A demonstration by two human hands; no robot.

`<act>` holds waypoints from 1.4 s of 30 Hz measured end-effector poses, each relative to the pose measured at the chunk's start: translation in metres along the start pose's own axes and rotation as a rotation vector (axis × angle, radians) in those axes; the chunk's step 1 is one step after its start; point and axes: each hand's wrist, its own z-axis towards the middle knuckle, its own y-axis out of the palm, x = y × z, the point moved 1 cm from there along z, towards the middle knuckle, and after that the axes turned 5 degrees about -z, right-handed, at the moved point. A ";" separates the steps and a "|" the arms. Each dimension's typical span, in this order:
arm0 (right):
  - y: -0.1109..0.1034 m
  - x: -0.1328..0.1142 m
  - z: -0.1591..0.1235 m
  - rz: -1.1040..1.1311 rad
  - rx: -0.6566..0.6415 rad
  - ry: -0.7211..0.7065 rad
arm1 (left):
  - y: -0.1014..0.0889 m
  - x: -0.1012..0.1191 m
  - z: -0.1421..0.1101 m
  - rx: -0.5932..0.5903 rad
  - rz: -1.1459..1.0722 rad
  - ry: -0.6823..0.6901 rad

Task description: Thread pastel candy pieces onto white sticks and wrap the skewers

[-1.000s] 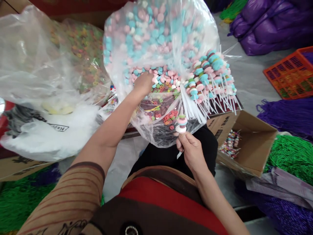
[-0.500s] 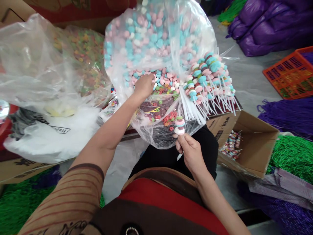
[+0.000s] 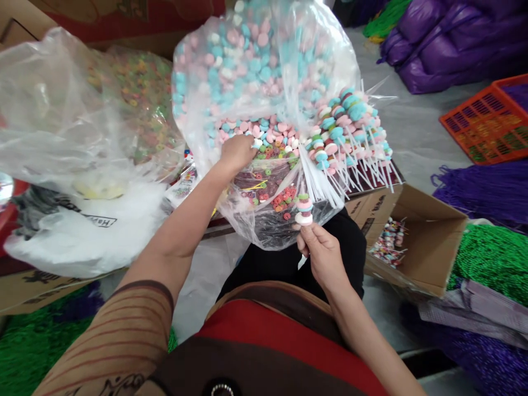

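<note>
My right hand (image 3: 324,250) pinches the white stick of a candy skewer (image 3: 304,208), held upright over my lap. Green, pink, blue, brown and white pieces are stacked on it. My left hand (image 3: 238,151) is down at the loose pink, blue and white candies (image 3: 275,127) in the clear plastic bag (image 3: 247,234). Its fingers are closed at the edge of the pile, and what they hold is hidden. Small ring-shaped candies (image 3: 284,197) lie in the bag's near part. A bundle of bare white sticks (image 3: 311,179) rests beside them.
Finished candy skewers (image 3: 350,129) are piled to the right. Below them a cardboard box (image 3: 433,242) holds more skewers. At left stand a clear bag of ring candies (image 3: 140,99) and a white plastic bag (image 3: 82,231). An orange crate (image 3: 474,124) and purple bundles (image 3: 437,44) are farther right.
My left hand has moved slightly down and left along the candy pile. The right hand keeps the skewer in nearly the same place. The whole view has shifted a little.
</note>
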 end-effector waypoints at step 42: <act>0.004 -0.040 0.028 0.032 0.101 -0.096 | 0.048 0.073 -0.146 -0.324 -1.808 -0.106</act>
